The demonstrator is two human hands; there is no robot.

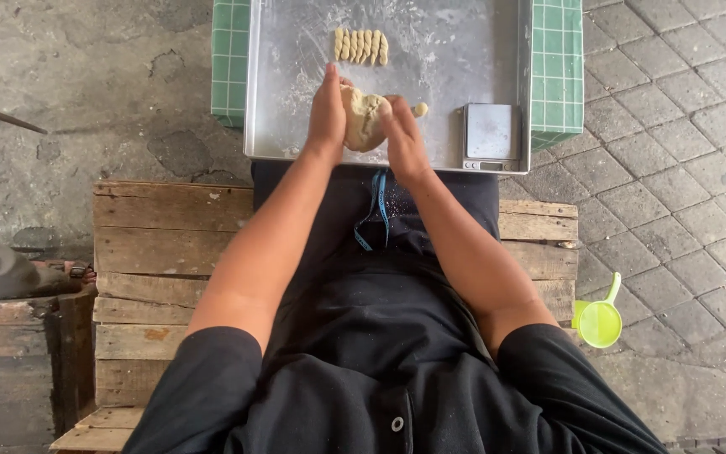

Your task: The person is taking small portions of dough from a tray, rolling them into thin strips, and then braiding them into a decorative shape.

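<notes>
dough lump (361, 118) sits over the near half of the metal tray (296, 50), roughly mid-width, pinched between both hands. left hand (328, 113) is flat and upright against the lump's left side, fingers straight and pointing to the tray's far edge, palm pressed on the dough. right hand (402, 134) curls over the lump's right side, fingers wrapped onto it, so both hands are clamped on the same piece. small dough ball (420, 108) lies just beside the right hand, toward the tray's right edge, apart from the lump. row of shaped dough pieces (360, 45) lies side by side near the tray's far edge, well apart from the hands. small digital scale (491, 134) sits in the tray's near right corner. tray surface is dusted with flour. tray rests on a green tiled stand (558, 67). person sits on a wooden pallet bench (161, 252), dark clothes, blue strap (378, 210) hanging at the lap. light green scoop (600, 319) lies on the paved ground just off the bench's right end.
</notes>
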